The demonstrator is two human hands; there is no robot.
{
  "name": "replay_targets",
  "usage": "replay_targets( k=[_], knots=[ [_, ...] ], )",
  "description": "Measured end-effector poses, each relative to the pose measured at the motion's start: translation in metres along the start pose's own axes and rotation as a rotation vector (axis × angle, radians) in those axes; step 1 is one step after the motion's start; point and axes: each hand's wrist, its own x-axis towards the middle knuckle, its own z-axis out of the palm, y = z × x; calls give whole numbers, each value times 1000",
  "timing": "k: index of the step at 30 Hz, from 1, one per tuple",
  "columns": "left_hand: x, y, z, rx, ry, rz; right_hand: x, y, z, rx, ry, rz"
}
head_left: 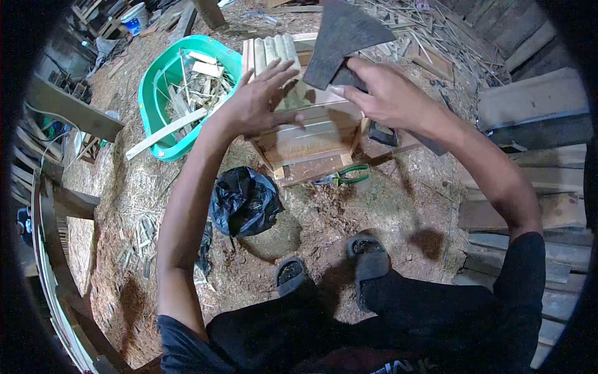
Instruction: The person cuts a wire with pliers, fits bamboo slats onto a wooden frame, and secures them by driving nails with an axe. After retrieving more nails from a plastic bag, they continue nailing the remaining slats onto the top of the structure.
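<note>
My right hand (386, 93) grips an axe close behind its broad, dark, flared axe head (346, 38), which is raised over a small wooden box-like structure (305, 140). The axe's dark handle runs back beneath my forearm. My left hand (258, 100) is spread open, palm down, and overlaps the left side of the structure in this view. Pale rounded wooden strips (274, 51) lie side by side across its top. On the ground at its front edge are green-handled pliers (349, 176).
A green plastic tub (152, 100) with wood scraps stands on the left, a long strip leaning over its rim. A black plastic bag (244, 202) sits near my feet. Stacked boards (529, 181) line the right side. Wood shavings cover the ground.
</note>
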Motion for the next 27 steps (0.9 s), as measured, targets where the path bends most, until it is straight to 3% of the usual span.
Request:
replay_targets(
  k=[7,9,13,14,17,21,27],
  knots=[
    [6,-11,16,-16,-197,-30,19,2,25,-61,-92,105],
    [8,-9,8,1,-298,-62,22,7,23,77,-69,18],
    [9,-14,14,-49,-214,-30,5,3,23,69,65,-153],
    [7,-17,19,-39,-142,14,4,-2,18,-4,-79,-33],
    [4,-18,24,-61,-33,42,0,4,22,-35,-63,-65],
    [7,-16,26,-41,-35,10,3,-16,14,-64,-70,142],
    [6,-14,26,-58,-21,-27,2,-9,14,-156,-84,92]
  ],
)
